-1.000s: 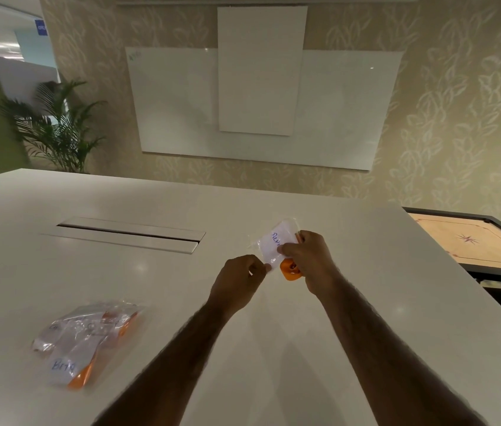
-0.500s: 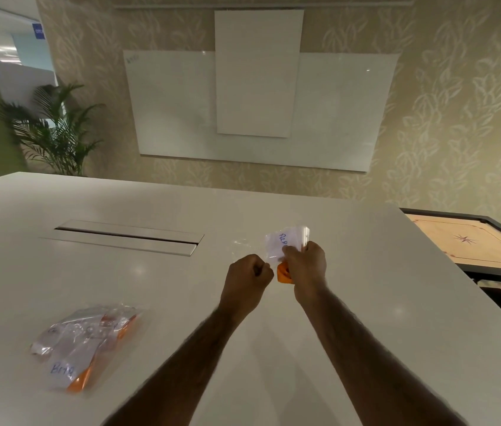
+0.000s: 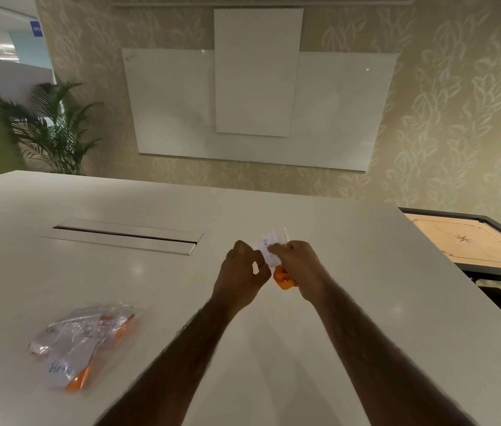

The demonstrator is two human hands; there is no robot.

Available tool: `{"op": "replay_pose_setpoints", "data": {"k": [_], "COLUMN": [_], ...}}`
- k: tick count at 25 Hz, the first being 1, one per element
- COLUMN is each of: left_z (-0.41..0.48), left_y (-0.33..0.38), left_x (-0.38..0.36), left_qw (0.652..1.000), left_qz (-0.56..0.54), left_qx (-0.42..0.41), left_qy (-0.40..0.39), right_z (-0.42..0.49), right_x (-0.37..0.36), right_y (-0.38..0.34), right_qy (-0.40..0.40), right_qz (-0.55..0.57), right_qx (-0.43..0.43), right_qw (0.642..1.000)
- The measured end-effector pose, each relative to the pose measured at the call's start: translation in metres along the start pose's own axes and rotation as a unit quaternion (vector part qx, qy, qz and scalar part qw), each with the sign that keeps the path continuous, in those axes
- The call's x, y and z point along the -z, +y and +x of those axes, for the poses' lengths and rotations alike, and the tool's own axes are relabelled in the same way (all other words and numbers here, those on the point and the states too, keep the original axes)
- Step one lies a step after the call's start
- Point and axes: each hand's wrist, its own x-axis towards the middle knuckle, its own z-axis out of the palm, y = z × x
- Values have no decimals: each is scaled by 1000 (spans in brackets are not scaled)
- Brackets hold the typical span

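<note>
Just above the white surface (image 3: 151,287), the small labelled zip bag (image 3: 269,249) stands upright between both hands, orange pieces (image 3: 283,279) at its bottom. Right hand (image 3: 300,265) holds its top in a pinching grip; left hand (image 3: 241,272) pinches its left edge. More bags (image 3: 86,342) lie well left; whiteboard (image 3: 166,103) behind.

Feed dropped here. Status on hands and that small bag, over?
Left hand and right hand both pinch the small bag, held over the table. Orange part inside it. Other bags lie apart, near left; nothing between.
</note>
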Motion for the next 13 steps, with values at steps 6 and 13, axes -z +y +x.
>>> {"op": "replay_pose_setpoints", "data": {"k": [6, 13], "left_z": [-4, -4], "left_y": [-6, -18], "left_x": [-6, 5], "left_qw": [998, 987], "left_qz": [34, -85], "left_qx": [-56, 15], "left_qy": [11, -137], "right_z": [-2, 3], "right_x": [9, 18], "right_y": [-6, -8], "right_qy": [-56, 12], "right_qz": [24, 20], "right_qx": [-9, 30], "right_qw": [998, 999]}}
